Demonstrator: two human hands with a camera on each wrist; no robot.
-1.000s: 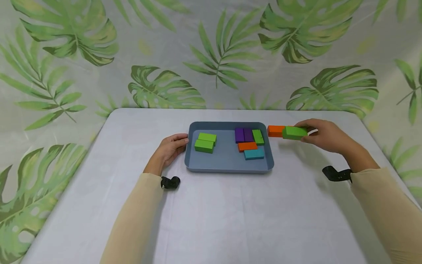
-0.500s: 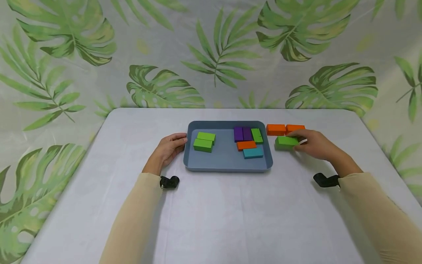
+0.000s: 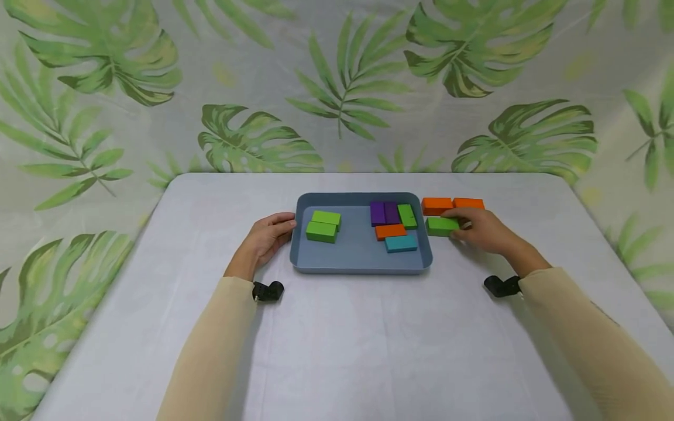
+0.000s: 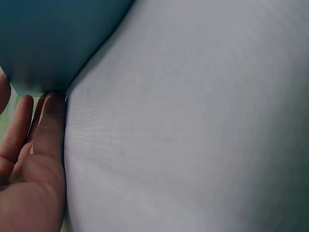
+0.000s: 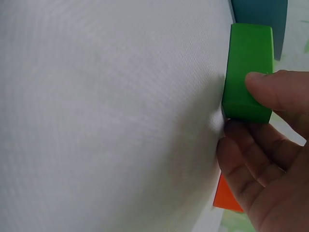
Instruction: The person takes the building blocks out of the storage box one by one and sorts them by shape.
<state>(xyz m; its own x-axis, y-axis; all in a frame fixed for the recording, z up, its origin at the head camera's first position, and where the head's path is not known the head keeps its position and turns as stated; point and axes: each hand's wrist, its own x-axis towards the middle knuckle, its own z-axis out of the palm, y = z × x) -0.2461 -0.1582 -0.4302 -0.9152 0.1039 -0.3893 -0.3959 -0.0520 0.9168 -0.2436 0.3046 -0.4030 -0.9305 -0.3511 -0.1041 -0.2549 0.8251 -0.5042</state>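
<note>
At the left end of the grey-blue tray, my left hand rests with its fingertips against the wall. The left wrist view has those fingers fairly straight beside the tray's side. My right hand pinches one end of a green block, thumb on one side and fingers on the other. This block lies on the white cloth just off the tray's right wall, in front of two orange blocks set end to end. The right wrist view shows the thumb pressed on the block.
Inside the tray, two green blocks sit on the left. On its right are two purple blocks, a green block, an orange block and a teal block. A leaf-patterned curtain hangs behind the table.
My right hand has carried the green block left, toward me and down, from over the right orange block to beside the tray's right wall. My left hand has stayed at the tray's left end.
</note>
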